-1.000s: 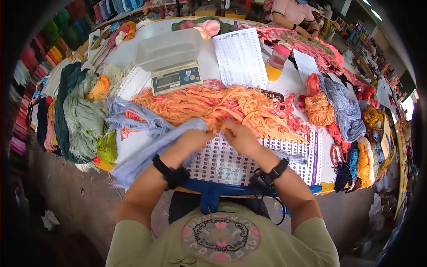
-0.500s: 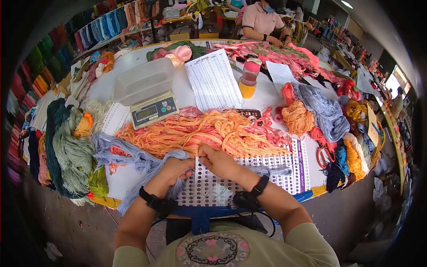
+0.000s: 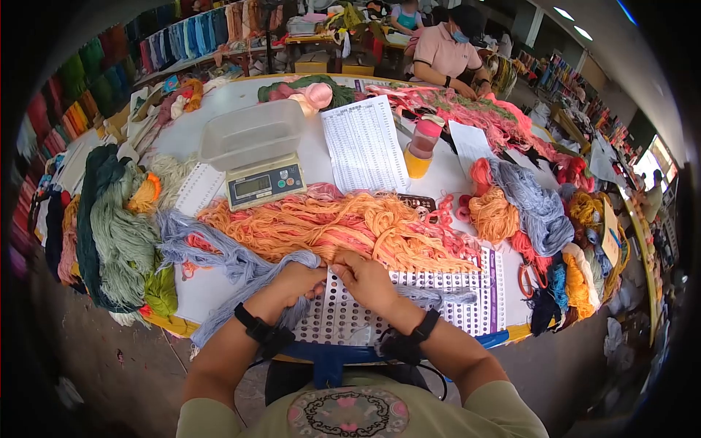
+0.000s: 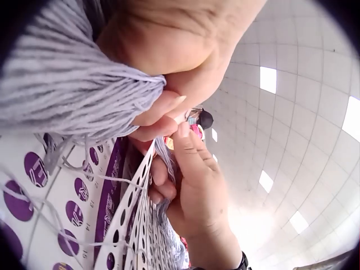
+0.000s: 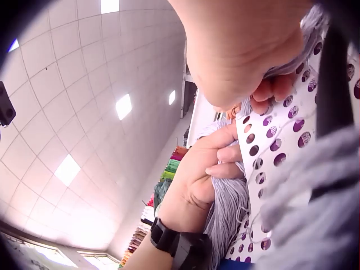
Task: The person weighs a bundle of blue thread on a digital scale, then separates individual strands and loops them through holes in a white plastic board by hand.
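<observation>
My left hand (image 3: 298, 283) grips a thick skein of lavender-grey yarn (image 4: 62, 84), its fingers curled at the edge of a white perforated card (image 3: 343, 315). Right beside it, my right hand (image 3: 365, 283) holds a thinner bunch of the same yarn between curled fingers, close to that card edge. The tail of this bunch (image 3: 456, 297) lies rightward across the card. In the right wrist view the skein (image 5: 228, 208) hangs below the left hand (image 5: 191, 174). Loose strands (image 4: 109, 177) trail over the card's holes. Both hands partly hide the spot where yarn meets card.
Orange and coral yarn (image 3: 307, 226) spreads just beyond the hands. Behind it stand a scale (image 3: 266, 184) with a clear tub (image 3: 252, 135), a printed sheet (image 3: 365, 146) and a jar (image 3: 421, 150). Skeins (image 3: 120, 233) line the left; red-handled scissors (image 3: 527, 281) lie right. Someone (image 3: 449, 55) sits opposite.
The head view has tilted up, showing more of the room. My hands have come closer together at the card edge and still hold the yarn; in the last half second they barely move.
</observation>
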Demonstrator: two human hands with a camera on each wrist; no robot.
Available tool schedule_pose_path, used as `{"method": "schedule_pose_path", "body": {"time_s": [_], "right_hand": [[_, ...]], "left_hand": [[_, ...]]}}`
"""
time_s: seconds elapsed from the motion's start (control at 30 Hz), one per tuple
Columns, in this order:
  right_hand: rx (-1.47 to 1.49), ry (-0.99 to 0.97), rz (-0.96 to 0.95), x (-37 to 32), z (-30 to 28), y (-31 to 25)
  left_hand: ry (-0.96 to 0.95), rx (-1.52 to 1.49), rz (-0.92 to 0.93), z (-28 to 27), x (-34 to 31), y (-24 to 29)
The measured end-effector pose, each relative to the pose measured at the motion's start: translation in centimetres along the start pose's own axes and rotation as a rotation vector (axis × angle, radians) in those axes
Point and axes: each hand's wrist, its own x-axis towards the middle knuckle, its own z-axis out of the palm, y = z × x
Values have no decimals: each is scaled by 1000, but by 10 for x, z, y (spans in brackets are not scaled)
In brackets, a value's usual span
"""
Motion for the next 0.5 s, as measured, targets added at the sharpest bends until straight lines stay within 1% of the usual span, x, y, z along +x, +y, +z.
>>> {"method": "schedule_pose_path", "body": {"time_s": [0.03,0.17,0.23,0.27,0.33,0.37,0.43,0.47,0.5], "right_hand": [[-48,53,-38,-2,2,1],[-58,62,-41,1,9,7],[-72,40,-24,2,9,9],[-72,36,-27,3,9,10],[-56,34,-47,2,8,9],[-48,20,-38,1,7,9],[47,-30,-19,2,-2,3],[62,-50,-5,1,-4,3],[46,-50,-54,1,-6,5]], "left_hand": [[-7,-8,-5,-1,0,-3],[-55,-80,41,-4,3,-6],[-16,10,-3,-1,-2,4],[-13,6,-3,0,-1,5],[-15,53,94,2,-1,3],[-14,46,77,3,-1,0],[35,80,218,2,-2,-8],[37,72,190,-5,-4,-12],[117,211,314,-18,-6,-14]]}}
